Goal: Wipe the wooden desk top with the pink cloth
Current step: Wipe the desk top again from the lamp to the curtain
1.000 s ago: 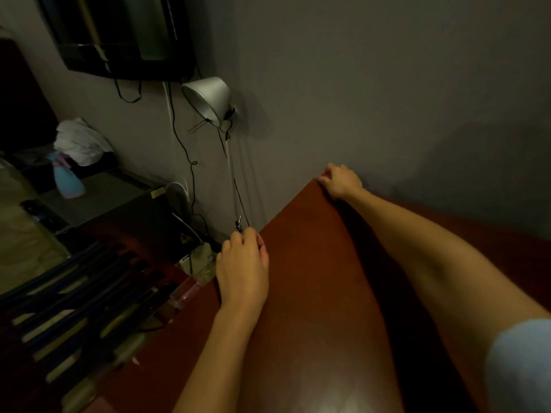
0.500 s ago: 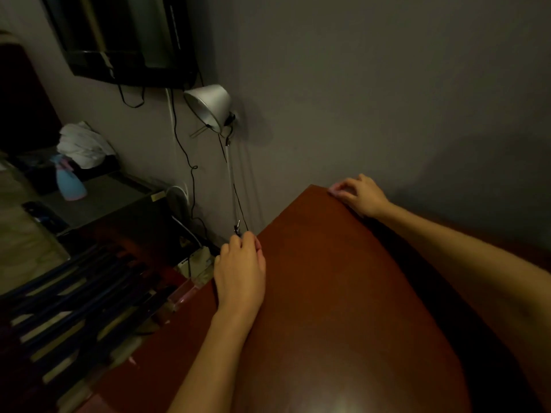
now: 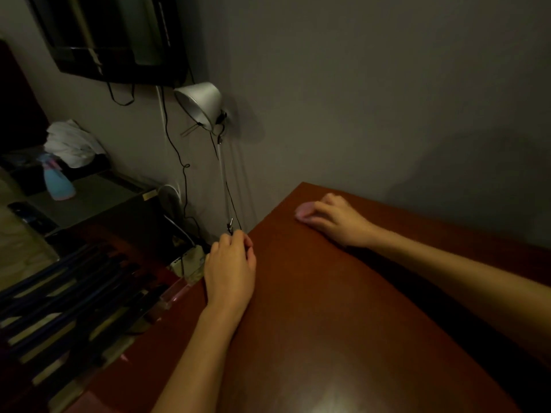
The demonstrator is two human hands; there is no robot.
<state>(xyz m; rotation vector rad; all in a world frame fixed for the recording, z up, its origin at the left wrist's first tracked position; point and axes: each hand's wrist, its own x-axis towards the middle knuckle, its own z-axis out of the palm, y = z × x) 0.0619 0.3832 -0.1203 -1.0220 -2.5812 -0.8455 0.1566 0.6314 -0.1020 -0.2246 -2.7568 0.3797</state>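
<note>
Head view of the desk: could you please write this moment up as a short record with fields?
Surface: reddish-brown wooden desk top, against the grey wall
Cloth: small pink cloth, on the desk near its far corner
Right hand: over the cloth, fingers curled on it
Left hand: on the desk's left edge, fingers curled over it
Nearby: silver cone-shaded lamp left of the desk; blue spray bottle on a low cabinet, far left

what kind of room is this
Likely a bedroom or small lodging room, dimly lit: a wall-mounted screen with dangling cables, a white lamp beside the wooden desk, and a spray bottle on a low cabinet.
</note>
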